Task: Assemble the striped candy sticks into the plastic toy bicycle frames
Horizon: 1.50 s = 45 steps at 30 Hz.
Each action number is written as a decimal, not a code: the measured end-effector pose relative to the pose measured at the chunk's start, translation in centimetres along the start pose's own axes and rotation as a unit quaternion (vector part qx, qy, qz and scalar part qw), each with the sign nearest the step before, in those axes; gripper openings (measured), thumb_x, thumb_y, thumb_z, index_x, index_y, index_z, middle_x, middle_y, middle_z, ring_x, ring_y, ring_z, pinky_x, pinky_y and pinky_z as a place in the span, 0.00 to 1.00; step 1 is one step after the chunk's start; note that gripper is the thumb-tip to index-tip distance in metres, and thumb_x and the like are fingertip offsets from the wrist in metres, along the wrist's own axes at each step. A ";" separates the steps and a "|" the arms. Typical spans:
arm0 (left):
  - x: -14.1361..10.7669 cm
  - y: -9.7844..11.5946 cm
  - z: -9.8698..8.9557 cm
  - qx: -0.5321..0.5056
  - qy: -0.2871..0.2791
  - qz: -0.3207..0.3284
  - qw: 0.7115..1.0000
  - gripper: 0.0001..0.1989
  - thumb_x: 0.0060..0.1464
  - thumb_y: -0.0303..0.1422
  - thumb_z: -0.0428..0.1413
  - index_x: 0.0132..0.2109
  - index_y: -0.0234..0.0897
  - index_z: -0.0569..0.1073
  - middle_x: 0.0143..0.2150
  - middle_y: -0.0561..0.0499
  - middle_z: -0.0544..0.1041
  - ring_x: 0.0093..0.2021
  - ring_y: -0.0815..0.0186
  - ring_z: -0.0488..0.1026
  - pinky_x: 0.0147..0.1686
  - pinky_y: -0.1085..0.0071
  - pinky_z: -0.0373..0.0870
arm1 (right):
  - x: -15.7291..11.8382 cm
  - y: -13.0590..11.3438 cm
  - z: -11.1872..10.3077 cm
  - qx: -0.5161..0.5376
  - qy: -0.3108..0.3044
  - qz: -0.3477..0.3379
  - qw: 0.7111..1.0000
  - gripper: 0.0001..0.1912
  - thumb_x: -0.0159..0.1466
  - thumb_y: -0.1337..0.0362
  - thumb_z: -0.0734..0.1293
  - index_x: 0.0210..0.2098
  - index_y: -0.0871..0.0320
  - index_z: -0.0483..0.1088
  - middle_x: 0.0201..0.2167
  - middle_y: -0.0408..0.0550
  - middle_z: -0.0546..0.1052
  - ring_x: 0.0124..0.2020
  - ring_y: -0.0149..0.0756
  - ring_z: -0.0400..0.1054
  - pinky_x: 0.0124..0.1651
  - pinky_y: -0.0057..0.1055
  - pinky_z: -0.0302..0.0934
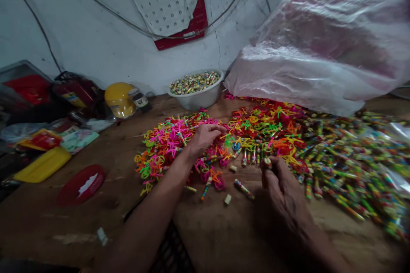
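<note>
My left hand [205, 140] reaches over a heap of bright plastic pieces [169, 136] in pink, orange, green and yellow, some shaped like rings. Its fingers point right and lie together at the heap's edge; what they pinch, if anything, is hidden. My right hand [283, 187] is closed around a small tube with a pale plug-like end [267, 161] showing above the fingers. Between the hands, a patterned tube [244, 189] and pale short plugs [227, 199] lie loose on the wooden table [218, 239]. Several tubes [253, 156] stand or lie in a row just beyond.
A grey-white basin [198, 99] full of small pale pieces stands by the wall. Many colourful tubes [346, 170] cover the right side, beneath a large clear plastic bag [304, 68]. A red dish [81, 185], yellow tray [43, 164] and dark jar [140, 100] sit left. A black crate [171, 247] is near me.
</note>
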State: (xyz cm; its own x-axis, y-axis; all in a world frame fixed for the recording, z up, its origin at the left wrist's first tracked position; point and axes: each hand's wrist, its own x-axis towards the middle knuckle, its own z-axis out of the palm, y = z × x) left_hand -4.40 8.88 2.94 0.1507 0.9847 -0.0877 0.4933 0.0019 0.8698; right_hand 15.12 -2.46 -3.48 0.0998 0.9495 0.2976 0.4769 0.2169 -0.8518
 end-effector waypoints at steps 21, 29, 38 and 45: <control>-6.9 1.3 3.8 -0.182 -0.132 -0.053 0.973 0.19 0.50 0.39 0.59 0.47 0.33 0.71 0.43 0.45 0.74 0.32 0.71 0.72 0.28 0.76 0.67 | -0.6 -0.6 -2.3 0.109 -0.169 0.085 0.976 0.14 0.59 0.57 0.62 0.21 0.59 0.64 0.18 0.39 0.63 0.19 0.25 0.53 0.23 0.24 0.47; -7.2 1.9 4.3 0.057 -0.355 -0.005 0.933 0.06 0.48 0.31 0.57 0.30 0.31 0.73 0.24 0.51 0.74 0.23 0.73 0.68 0.21 0.78 0.60 | 0.8 -1.2 -4.2 0.018 -0.281 -0.026 0.959 0.11 0.61 0.61 0.62 0.35 0.59 0.74 0.27 0.42 0.74 0.29 0.33 0.67 0.33 0.26 0.59; -10.1 -0.7 6.1 -0.349 -0.212 -0.177 0.895 0.12 0.50 0.36 0.58 0.35 0.30 0.70 0.33 0.43 0.78 0.31 0.64 0.76 0.35 0.67 0.72 | -4.8 0.1 -2.4 0.015 -0.052 -0.032 0.998 0.17 0.65 0.63 0.58 0.51 0.56 0.67 0.46 0.52 0.74 0.48 0.40 0.67 0.54 0.40 0.58; -12.5 -1.6 7.0 -0.462 -0.187 -0.194 0.845 0.09 0.51 0.32 0.59 0.38 0.30 0.73 0.28 0.49 0.75 0.28 0.71 0.72 0.31 0.73 0.70 | -5.7 -0.7 -1.3 0.222 -0.076 0.074 0.969 0.09 0.62 0.62 0.63 0.41 0.56 0.70 0.37 0.48 0.74 0.40 0.35 0.69 0.48 0.35 0.63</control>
State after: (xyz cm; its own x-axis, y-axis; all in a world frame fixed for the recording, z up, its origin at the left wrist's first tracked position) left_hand -1.11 -4.63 -0.78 0.4774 0.7548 -0.4498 -0.2858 0.6175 0.7328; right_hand 15.37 -8.27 -4.03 -0.0086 0.9927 0.1203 0.0410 0.1205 -0.9919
